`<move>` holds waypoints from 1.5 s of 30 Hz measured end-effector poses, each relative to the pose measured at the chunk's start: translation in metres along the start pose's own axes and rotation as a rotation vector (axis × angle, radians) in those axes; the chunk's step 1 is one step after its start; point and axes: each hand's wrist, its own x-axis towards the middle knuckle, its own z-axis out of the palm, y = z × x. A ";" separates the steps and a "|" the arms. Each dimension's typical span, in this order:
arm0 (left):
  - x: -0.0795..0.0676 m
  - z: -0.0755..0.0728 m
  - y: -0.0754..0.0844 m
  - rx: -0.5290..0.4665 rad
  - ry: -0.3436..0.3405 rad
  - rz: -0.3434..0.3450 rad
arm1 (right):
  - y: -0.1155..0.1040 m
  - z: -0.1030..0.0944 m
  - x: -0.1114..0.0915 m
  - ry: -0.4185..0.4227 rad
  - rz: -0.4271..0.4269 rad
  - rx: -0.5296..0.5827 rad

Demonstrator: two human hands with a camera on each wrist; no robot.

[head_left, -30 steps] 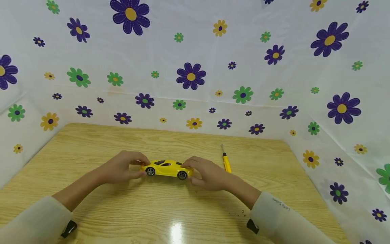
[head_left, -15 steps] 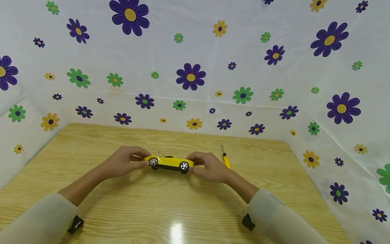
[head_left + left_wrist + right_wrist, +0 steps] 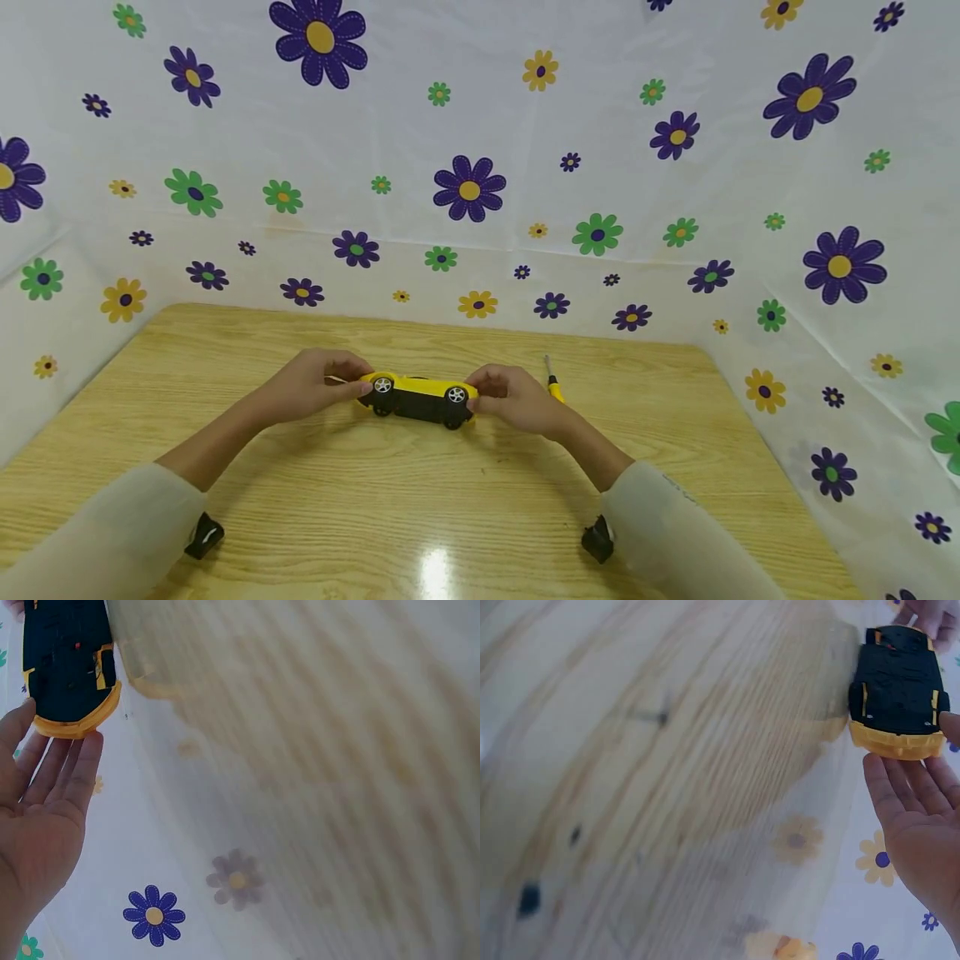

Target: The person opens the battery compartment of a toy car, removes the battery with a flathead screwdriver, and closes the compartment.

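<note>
A yellow toy car [image 3: 420, 397] is held up between both hands, tilted so its black underside and silver-hubbed wheels face the head camera. My left hand [image 3: 306, 385] pinches one end of it, thumb on the near side and fingers behind. At the other end, my right hand [image 3: 517, 398] grips it the same way. The left wrist view shows the car's black base [image 3: 69, 656] with a yellow bumper at the fingertips. From the right wrist, the underside [image 3: 898, 682] appears with the right fingers under the yellow end.
A screwdriver [image 3: 553, 382] with a yellow and black handle lies on the wooden table [image 3: 315, 517] behind the right hand, which partly hides it. A white flower-printed cloth [image 3: 405, 125] hangs round the back and sides.
The car has been lifted off the table and rolled, so its underside now shows instead of its side. Both hands have risen with it and moved slightly away from the body.
</note>
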 end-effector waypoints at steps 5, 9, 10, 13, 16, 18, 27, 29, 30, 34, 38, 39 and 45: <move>0.006 -0.003 0.000 -0.012 -0.021 -0.048 | 0.003 -0.003 0.001 0.004 0.068 0.087; 0.008 -0.005 0.000 -0.036 -0.028 -0.078 | 0.007 -0.004 0.002 -0.012 0.102 0.177; 0.008 -0.005 0.000 -0.039 -0.029 -0.089 | 0.007 -0.005 0.002 -0.014 0.111 0.193; 0.009 -0.005 -0.001 -0.053 -0.029 -0.106 | 0.007 -0.005 0.002 -0.012 0.133 0.222; 0.010 -0.005 -0.001 -0.067 -0.034 -0.123 | 0.006 -0.004 0.002 0.007 0.140 0.198; 0.011 -0.006 -0.001 -0.078 -0.044 -0.131 | 0.005 -0.004 0.001 0.023 0.141 0.166; 0.011 -0.012 0.002 -0.153 -0.106 -0.161 | 0.001 -0.003 0.001 0.048 0.153 0.110; 0.011 -0.013 0.003 -0.162 -0.111 -0.175 | 0.000 -0.003 0.000 0.050 0.152 0.106; 0.012 -0.013 0.004 -0.167 -0.112 -0.183 | 0.000 -0.003 0.000 0.050 0.149 0.105; 0.011 -0.013 0.006 -0.192 -0.112 -0.213 | 0.001 -0.002 -0.001 0.062 0.142 0.110; 0.011 -0.014 0.007 -0.197 -0.111 -0.223 | 0.004 -0.001 -0.002 0.085 0.145 0.123; 0.011 -0.014 0.007 -0.196 -0.112 -0.226 | 0.004 -0.001 -0.003 0.089 0.145 0.128; 0.011 -0.016 0.008 -0.189 -0.129 -0.222 | 0.006 0.000 -0.004 0.094 0.131 0.151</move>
